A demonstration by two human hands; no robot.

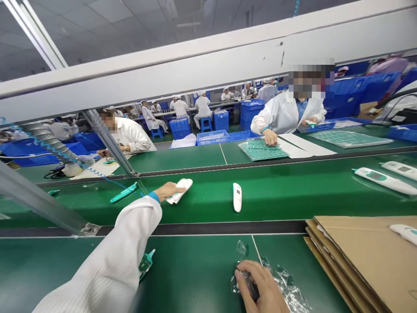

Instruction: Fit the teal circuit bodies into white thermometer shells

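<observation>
Stretched over the green conveyor belt, my left hand (167, 191) is closed on white thermometer shells (182, 189), apparently two pieces overlapping. Close to me, my right hand (260, 289) curls around a dark object (252, 287) bundled with crinkled clear plastic wrap (289, 287); its kind is unclear. A white thermometer (237, 198) with a small display lies alone on the belt between my hands' reach. Left of my left hand rests a slim teal piece (124, 192). Partly behind my left sleeve is a teal part with a green circuit board (146, 264).
Stacked cardboard sheets (365, 256) lie at right, with a white thermometer (405, 232) on top. More thermometers (384, 180) sit on the belt's right. A metal post (42, 200) slants across the left. Opposite, a co-worker's hand (270, 137) touches a bagged teal stack (262, 149).
</observation>
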